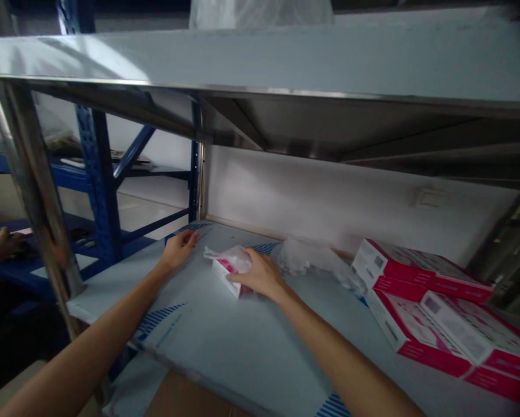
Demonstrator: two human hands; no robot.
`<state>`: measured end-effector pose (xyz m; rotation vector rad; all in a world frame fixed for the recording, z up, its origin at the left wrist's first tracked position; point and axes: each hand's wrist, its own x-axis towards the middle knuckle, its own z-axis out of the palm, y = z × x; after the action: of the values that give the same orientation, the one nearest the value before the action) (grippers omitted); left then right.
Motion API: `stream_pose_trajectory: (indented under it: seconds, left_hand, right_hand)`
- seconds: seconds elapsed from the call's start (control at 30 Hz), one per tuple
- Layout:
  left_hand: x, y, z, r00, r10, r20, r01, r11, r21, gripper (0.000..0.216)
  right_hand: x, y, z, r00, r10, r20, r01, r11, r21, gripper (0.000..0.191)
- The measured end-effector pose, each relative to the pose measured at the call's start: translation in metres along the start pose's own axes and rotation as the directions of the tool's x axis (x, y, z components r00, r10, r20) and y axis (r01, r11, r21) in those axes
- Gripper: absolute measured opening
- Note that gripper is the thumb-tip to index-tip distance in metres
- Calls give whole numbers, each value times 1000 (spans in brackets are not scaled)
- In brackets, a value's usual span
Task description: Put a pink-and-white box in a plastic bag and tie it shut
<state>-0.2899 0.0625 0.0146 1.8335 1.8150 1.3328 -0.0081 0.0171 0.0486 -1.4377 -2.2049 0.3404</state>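
A small pink-and-white box (226, 274) rests on the film-covered shelf surface (225, 347). Crumpled clear plastic (235, 256) lies over its top. My right hand (262, 273) is closed around the near right side of this box, thumb in front, and covers part of it. To the left of the box, apart from it, my left hand (179, 249) is held low over the shelf. Its fingers are loosely curled together, and I see nothing in them.
Larger pink-and-white boxes (425, 333) are stacked at the right. A clear plastic bag (303, 258) lies by the back wall. An upper shelf (260, 63) hangs overhead. Blue rack posts (97, 174) stand left, beyond a metal leg (47, 191). Another person's hand (2, 242) shows far left.
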Motion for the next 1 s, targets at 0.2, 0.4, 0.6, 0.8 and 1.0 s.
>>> stream_pose_trajectory:
  seconds: [0.2, 0.4, 0.6, 0.8, 1.0]
  left_hand:
    - [0, -15, 0, 989, -74, -130, 84, 994, 74, 42]
    - [9, -27, 5, 983, -106, -149, 126, 983, 131, 35]
    - [13, -33, 4, 967, -133, -216, 177, 965, 196, 42]
    - [1, -20, 5, 977, -21, -212, 84, 952, 294, 47]
    - [-6, -8, 7, 993, -2, -117, 47, 922, 384, 51]
  right_hand:
    - [96, -57, 58, 982, 190, -17, -189, 981, 42, 66]
    - [122, -81, 97, 996, 80, 28, -83, 989, 121, 52]
    - [126, -80, 107, 999, 35, 29, -41, 977, 211, 60]
    - [100, -61, 81, 991, -64, 114, 30, 960, 280, 86]
    - [-2, -24, 6, 852, -367, 373, 318, 929, 189, 64]
